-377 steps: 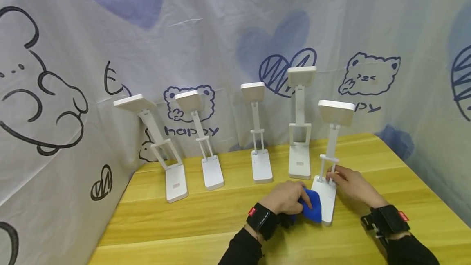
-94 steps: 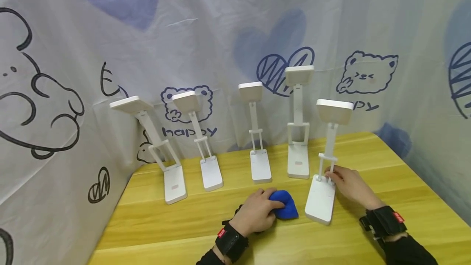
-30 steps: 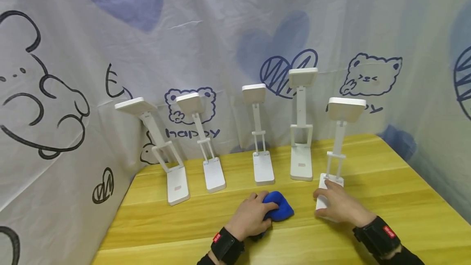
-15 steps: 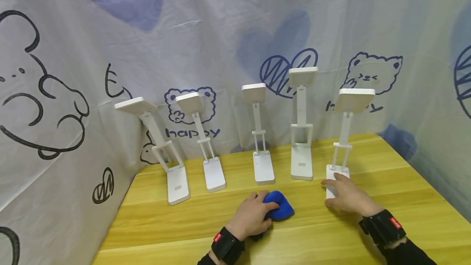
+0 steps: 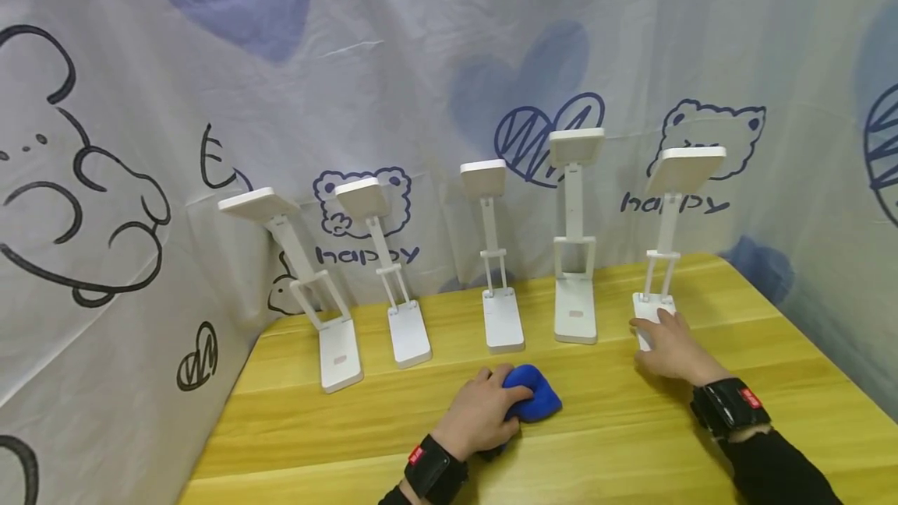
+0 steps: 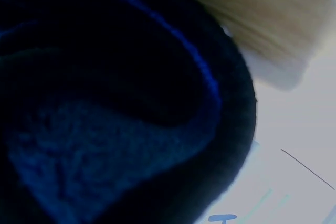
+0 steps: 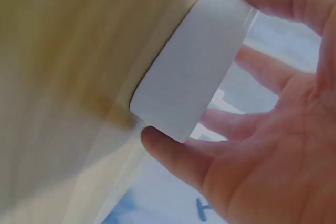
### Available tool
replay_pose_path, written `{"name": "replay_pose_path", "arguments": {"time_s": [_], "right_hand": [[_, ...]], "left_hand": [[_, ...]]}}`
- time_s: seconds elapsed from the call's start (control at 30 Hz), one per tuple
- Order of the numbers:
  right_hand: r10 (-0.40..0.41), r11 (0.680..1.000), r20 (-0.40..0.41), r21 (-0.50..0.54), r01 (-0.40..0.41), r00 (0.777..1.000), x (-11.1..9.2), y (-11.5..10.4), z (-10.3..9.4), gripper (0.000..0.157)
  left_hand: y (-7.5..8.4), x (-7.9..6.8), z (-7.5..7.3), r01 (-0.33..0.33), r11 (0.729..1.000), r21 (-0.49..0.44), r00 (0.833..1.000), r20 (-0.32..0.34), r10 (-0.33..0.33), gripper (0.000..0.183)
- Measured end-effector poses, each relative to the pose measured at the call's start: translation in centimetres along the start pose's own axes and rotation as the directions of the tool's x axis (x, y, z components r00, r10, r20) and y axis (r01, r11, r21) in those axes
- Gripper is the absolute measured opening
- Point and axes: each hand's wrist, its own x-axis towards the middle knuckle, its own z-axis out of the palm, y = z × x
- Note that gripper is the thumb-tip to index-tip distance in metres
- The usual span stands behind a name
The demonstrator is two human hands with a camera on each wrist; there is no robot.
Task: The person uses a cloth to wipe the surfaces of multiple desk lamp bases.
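Note:
At the right end of the row stands a white desk lamp (image 5: 686, 170), its folding arm raised and its head tilted forward. My right hand (image 5: 677, 349) spans the front of its base, fingers lying over the top. In the right wrist view, thumb and fingers (image 7: 178, 156) hold the white base (image 7: 189, 66) by its two sides, close against the wooden surface. Toward the middle front, my left hand (image 5: 477, 411) grips a bunched blue cloth (image 5: 536, 396) on the table. That cloth (image 6: 94, 156) fills much of the left wrist view, dark and folded.
Left of the held lamp, several similar white lamps line the back of the wood-grain table (image 5: 337, 443), among them a taller one (image 5: 575, 310) and one at the far left (image 5: 339, 357). A printed curtain (image 5: 421, 61) hangs behind and along both sides.
The blue cloth left the lamp's base and moved left with my left hand. My right hand shifted from the lamp's arm to its base, and the lamp slid back and right.

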Motion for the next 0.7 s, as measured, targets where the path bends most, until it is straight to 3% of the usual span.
{"name": "replay_pose_path", "arguments": {"time_s": [0.37, 0.7], "right_hand": [[0.017, 1.000, 0.069, 0.008, -0.018, 0.997, 2.2, 2.6, -0.9, 0.055], [0.059, 0.998, 0.103, 0.001, -0.059, 0.993, 3.2, 3.0, -1.8, 0.055]], "left_hand": [[-0.1, 0.1, 0.5, 0.006, 1.000, -0.001, 1.000, -0.006, -0.006, 0.040], [-0.1, 0.0, 0.4, 0.007, 1.000, 0.011, 1.000, -0.005, -0.007, 0.041]]}}
